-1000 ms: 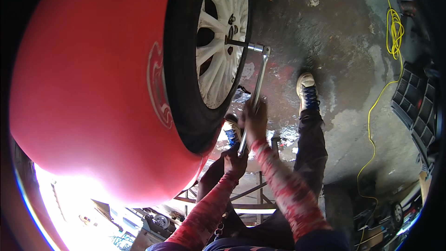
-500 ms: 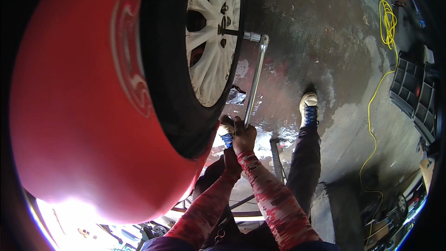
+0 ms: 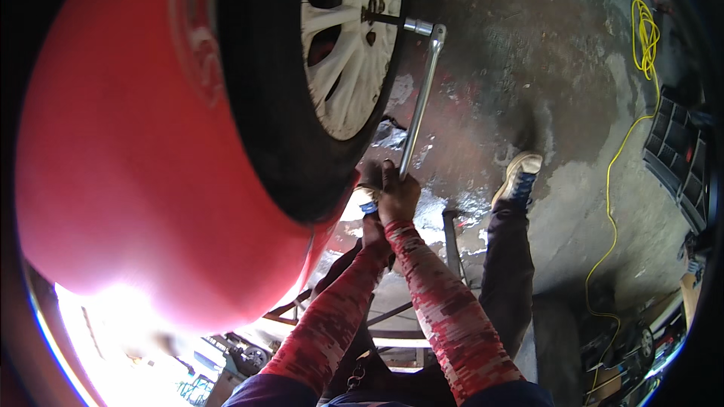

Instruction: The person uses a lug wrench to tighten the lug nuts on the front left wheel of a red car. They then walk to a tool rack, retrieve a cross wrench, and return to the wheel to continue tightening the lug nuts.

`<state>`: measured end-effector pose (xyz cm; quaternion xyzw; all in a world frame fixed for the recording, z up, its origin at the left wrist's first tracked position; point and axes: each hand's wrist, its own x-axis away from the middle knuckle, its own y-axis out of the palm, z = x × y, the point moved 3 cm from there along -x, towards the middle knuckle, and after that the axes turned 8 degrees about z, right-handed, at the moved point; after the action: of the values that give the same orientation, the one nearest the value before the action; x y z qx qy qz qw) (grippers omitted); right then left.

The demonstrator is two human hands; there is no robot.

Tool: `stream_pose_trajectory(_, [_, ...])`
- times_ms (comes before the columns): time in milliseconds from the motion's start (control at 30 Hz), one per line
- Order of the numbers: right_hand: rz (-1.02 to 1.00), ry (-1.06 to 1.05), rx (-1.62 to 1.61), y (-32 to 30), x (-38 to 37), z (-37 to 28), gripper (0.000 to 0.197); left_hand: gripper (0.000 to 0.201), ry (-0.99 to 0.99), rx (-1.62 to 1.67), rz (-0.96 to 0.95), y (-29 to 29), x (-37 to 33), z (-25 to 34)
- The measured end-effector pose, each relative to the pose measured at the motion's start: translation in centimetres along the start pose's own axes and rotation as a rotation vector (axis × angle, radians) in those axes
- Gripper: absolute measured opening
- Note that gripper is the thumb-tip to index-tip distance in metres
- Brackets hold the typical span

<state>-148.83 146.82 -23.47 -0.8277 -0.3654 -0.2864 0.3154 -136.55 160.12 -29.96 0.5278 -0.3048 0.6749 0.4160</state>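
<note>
A long silver breaker bar (image 3: 422, 102) slants from my hands up to a jointed head beside the wheel. From that head a silver socket (image 3: 418, 26) and a dark extension (image 3: 385, 19) reach the lug area of the white spoked wheel (image 3: 343, 98). My right hand (image 3: 400, 200) is wrapped round the bar's lower end, its thumb pointing up. Close against it, on the near left, is my left hand (image 3: 373, 232); its fingers are hidden behind the right hand. The black tire (image 3: 260, 120) rings the wheel on a red car body (image 3: 143, 181).
My shoe (image 3: 519, 177) stands on the stained, partly wet floor (image 3: 573, 203). A dark metal bar (image 3: 452, 241) rises between my legs. At the right lie a yellow cord (image 3: 612, 218) and a black grid-like panel (image 3: 679, 154).
The view has shifted, so the wheel and car sit higher in the picture. My right foot has turned outward. My right hand keeps its grip on the breaker bar.
</note>
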Motion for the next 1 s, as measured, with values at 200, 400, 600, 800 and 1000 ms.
stream_pose_trajectory(200, [-0.004,-0.009,0.144,0.2,-1.5,0.7,0.053,0.043,-0.106,0.491,-0.235,1.8,-3.1,-0.3])
stream_pose_trajectory(400, [0.017,-0.042,0.078,0.0,-1.3,0.9,0.049,0.047,0.125,0.073,-0.065,0.0,-3.0,-1.1])
stream_pose_trajectory(600, [0.029,-0.168,-0.004,1.8,-5.2,3.7,0.051,0.040,0.221,0.170,-0.053,2.8,-7.9,-1.6])
stream_pose_trajectory(800, [-0.152,-0.212,-0.081,-0.1,-5.2,0.3,0.043,0.035,0.863,-0.963,0.090,6.1,-1.6,4.2])
stream_pose_trajectory(1000, [-0.172,-0.455,-0.307,-1.5,-15.6,-18.3,0.054,0.030,1.194,-1.106,0.234,12.0,1.0,7.5])
